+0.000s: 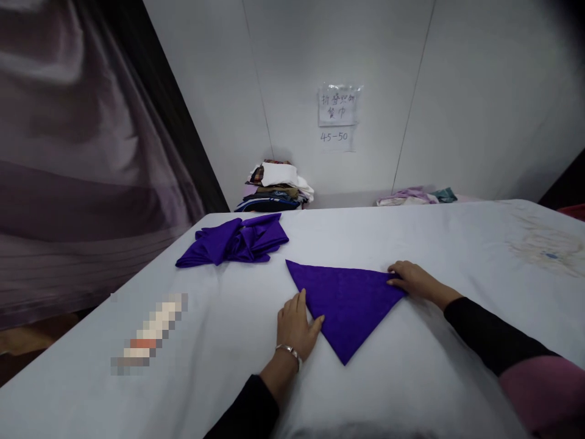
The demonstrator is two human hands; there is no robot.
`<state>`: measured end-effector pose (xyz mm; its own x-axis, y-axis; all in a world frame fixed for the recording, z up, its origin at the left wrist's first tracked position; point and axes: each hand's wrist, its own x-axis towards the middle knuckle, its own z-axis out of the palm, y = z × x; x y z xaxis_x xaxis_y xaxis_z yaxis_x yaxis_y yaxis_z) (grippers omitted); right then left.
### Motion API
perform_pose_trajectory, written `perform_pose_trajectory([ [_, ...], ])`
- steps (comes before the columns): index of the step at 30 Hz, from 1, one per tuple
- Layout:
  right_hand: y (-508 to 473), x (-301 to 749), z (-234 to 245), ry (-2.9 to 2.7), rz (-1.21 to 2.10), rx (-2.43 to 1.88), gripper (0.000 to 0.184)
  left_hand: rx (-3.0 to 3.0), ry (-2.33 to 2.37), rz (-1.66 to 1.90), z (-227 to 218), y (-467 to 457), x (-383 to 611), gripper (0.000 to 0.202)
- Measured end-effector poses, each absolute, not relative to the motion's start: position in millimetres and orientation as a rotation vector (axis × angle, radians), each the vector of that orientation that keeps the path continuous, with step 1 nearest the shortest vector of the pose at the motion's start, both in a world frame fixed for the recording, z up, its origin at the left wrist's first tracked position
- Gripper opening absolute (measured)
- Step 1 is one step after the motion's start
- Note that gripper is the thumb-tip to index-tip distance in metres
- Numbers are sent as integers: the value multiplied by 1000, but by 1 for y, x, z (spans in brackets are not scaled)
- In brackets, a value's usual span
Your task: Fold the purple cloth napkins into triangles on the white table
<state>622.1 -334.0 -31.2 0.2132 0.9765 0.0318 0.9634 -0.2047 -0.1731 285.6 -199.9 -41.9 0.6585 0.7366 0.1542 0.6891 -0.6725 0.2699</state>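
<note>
A purple cloth napkin (pixel 348 308), folded into a triangle, lies on the white-covered table with one point toward me and its long edge on the far side. Along its left edge rests my left hand (pixel 296 326), fingers stretched out and thumb spread, the tips touching the cloth. My right hand (pixel 414 279) pinches the napkin's right corner between thumb and fingers. Farther back on the left, more purple napkins (pixel 233 241) lie in a loose, crumpled heap, apart from both hands.
The white tablecloth (pixel 228 366) has slight wrinkles. A pixelated patch (pixel 153 332) covers something at the left. Beyond the far edge are a pile of folded clothes (pixel 276 189) and some pale cloths (pixel 411 196). A curtain (pixel 82 171) hangs at left; paper signs (pixel 337 116) are on the wall.
</note>
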Motion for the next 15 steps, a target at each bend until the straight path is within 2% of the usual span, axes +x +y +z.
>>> perform_pose_trajectory([
  [3,-334,617,-25,-1866,189,-2367,21,2703,1209,391,-40,-197,292,67],
  [9,-360,601,-15,-1758,264,-2509,20,2623,1077,347,-38,-178,322,58],
  [11,-376,587,-12,-1657,432,-2538,19,2593,1039,374,-36,-162,334,57],
  [15,-406,548,-11,-1594,889,-2319,20,2584,1009,400,-29,-125,351,52],
])
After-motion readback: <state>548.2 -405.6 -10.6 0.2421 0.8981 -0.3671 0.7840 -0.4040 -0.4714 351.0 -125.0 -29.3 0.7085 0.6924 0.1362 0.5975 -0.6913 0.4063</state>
